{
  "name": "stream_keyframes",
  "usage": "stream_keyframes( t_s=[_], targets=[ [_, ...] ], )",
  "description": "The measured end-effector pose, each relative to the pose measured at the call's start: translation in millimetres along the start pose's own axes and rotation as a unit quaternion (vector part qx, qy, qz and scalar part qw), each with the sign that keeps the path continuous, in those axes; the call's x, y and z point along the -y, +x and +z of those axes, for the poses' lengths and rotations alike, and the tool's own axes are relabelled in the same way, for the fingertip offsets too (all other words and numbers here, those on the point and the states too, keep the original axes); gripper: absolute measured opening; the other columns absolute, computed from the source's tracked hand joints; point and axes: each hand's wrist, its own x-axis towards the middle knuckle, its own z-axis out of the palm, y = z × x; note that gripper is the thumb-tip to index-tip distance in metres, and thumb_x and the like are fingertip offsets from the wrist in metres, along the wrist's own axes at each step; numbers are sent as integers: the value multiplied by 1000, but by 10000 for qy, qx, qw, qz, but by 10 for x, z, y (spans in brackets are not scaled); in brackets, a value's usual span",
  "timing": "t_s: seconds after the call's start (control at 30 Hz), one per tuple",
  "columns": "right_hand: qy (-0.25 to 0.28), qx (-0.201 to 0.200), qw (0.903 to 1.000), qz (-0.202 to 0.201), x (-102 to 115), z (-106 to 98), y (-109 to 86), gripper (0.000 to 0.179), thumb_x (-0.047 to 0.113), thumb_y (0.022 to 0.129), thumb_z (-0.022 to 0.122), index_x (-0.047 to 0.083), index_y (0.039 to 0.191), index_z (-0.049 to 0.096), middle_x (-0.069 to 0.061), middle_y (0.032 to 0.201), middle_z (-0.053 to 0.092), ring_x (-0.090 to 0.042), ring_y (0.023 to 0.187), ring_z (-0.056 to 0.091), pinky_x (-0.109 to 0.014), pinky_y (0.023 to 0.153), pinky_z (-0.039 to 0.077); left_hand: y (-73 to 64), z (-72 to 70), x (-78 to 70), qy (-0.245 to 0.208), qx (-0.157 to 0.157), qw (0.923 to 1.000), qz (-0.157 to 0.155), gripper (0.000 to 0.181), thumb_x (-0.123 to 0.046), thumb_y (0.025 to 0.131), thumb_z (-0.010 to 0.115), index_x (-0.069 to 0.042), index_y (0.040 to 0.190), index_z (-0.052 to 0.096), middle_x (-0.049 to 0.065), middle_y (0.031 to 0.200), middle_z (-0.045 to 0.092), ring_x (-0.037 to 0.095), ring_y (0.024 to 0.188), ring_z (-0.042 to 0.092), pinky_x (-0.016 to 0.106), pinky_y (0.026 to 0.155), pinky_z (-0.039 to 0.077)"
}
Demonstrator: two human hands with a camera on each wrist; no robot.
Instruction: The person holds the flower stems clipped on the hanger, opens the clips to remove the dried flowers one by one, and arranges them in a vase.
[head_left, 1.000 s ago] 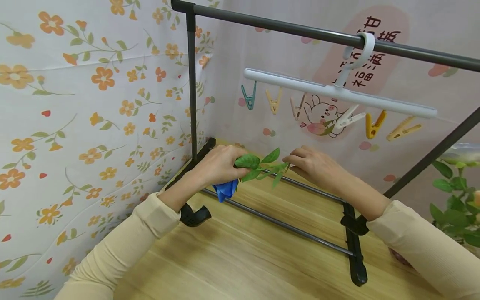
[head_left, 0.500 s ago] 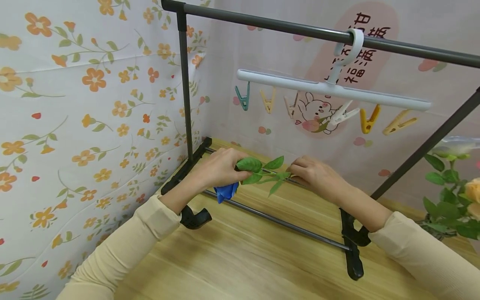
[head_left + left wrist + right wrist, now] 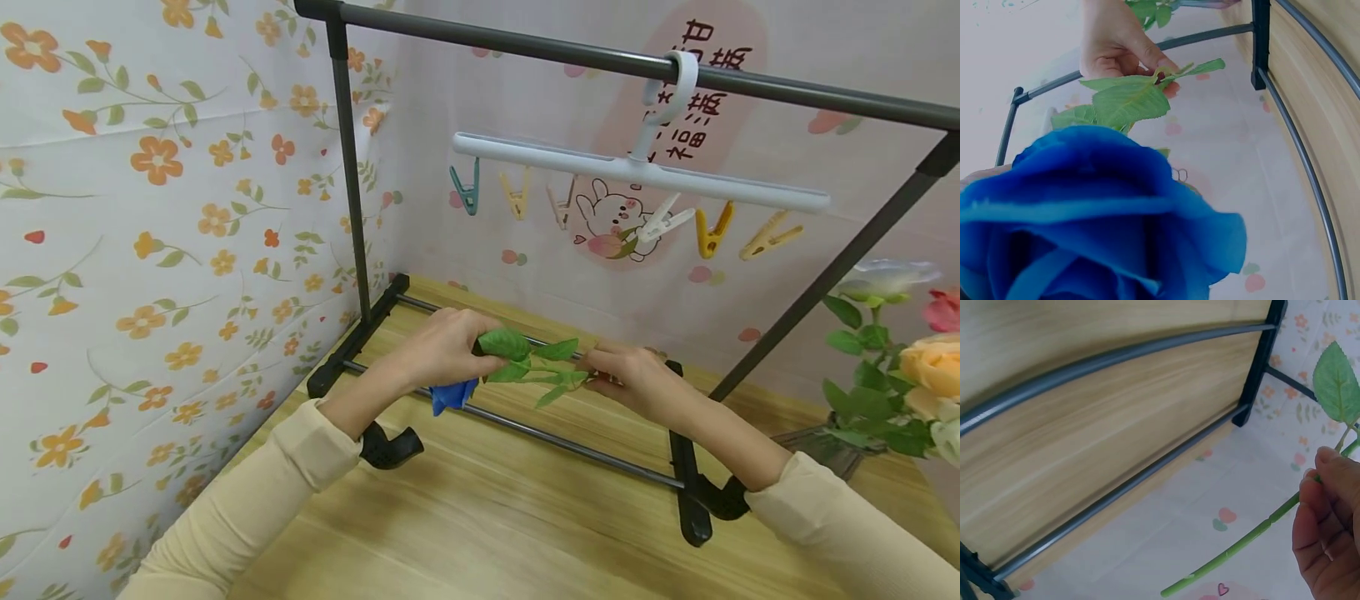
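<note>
An artificial blue rose (image 3: 452, 397) is held sideways between both hands, just above the rack's lower bars. My left hand (image 3: 448, 350) grips its stem near the bloom, with the thumb over the green leaves (image 3: 504, 344). The bloom fills much of the left wrist view. Farther along, my right hand (image 3: 637, 379) pinches the stem between thumb and fingers, close to the lower leaves. In the right wrist view, the bare green stem (image 3: 1229, 551) sticks out past the right hand's fingers to a cut end. Part of the left hand is hidden behind the petals.
A dark metal rack (image 3: 517, 42) stands on the wooden table (image 3: 450, 517). From its top bar hangs a white hanger (image 3: 637, 171) with several coloured clips (image 3: 712, 233). A vase of flowers (image 3: 873, 400) stands at right. Patterned cloth (image 3: 187, 250) covers the left side.
The view has swung right, so more of the flower vase shows. My right hand has moved lower, with its fingers around the stem. The left hand keeps its grip near the bloom.
</note>
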Motion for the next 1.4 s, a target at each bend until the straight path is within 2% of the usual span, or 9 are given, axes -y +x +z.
stream_keyframes(
  t_s=[0.13,0.3,0.5,0.6,0.73,0.83,0.97,1.1,1.4],
  targets=[
    [-38,-114,9999,-81,42,3,-134,25,-7,74,77,10,90,70,2,84,65,-4,68,61,-16,57,49,3,54,-30,-16,217,9998,13,15,-20,93,66,-16,79,61,-5,63,55,6,47,51,20,55,42],
    [-117,-291,9993,-214,95,-12,-275,27,-8,72,78,10,90,69,3,85,64,-4,71,62,-12,62,48,9,105,-63,-25,362,9993,60,7,-24,91,69,-17,92,69,-6,70,63,4,52,54,21,60,46],
    [-257,-423,9985,-222,147,-39,-431,33,-10,67,79,10,91,69,3,86,65,-6,72,62,-9,65,47,31,143,-95,-50,454,9988,187,30,-33,89,72,-17,114,71,-5,90,73,3,59,56,22,67,47],
    [-320,-429,9985,-125,166,-50,-505,34,-9,67,79,11,92,69,3,87,65,-6,72,62,-11,64,47,40,163,-109,-255,443,9986,158,41,-39,88,71,-18,123,68,-6,107,73,3,74,58,24,76,48],
    [-412,-470,9980,-39,181,-55,-611,36,-9,66,80,13,92,69,4,86,65,-5,71,61,-10,64,46,64,196,-111,-941,162,9954,63,43,-40,91,68,-18,128,65,-4,111,70,8,96,62,29,85,51],
    [-527,-544,9971,-30,194,-52,-700,36,-8,66,80,14,91,68,5,86,64,-5,70,61,-8,63,44,88,220,-90,-1557,-222,9874,160,44,-43,95,60,-15,130,63,2,115,71,14,105,66,33,90,53],
    [-551,-695,9961,-40,213,-41,-824,3,17,90,66,14,91,68,5,86,64,-5,68,61,-7,62,44,122,256,-57,-2131,-579,9744,427,62,-59,98,43,-10,130,62,10,128,66,23,116,65,38,98,52],
    [-480,-887,9949,-40,235,-31,-931,38,36,100,39,13,90,68,4,84,63,-4,67,60,-7,60,44,152,307,-48,-2321,-688,9689,511,68,-61,99,36,-7,134,59,16,125,67,27,116,65,41,101,50],
    [-442,-1116,9925,242,342,-26,-1166,37,38,100,40,14,92,67,4,84,66,-1,67,60,-6,59,43,214,513,-42,-2463,-695,9652,533,76,-67,96,32,-6,132,60,16,116,70,27,109,68,44,100,50]
  ],
)
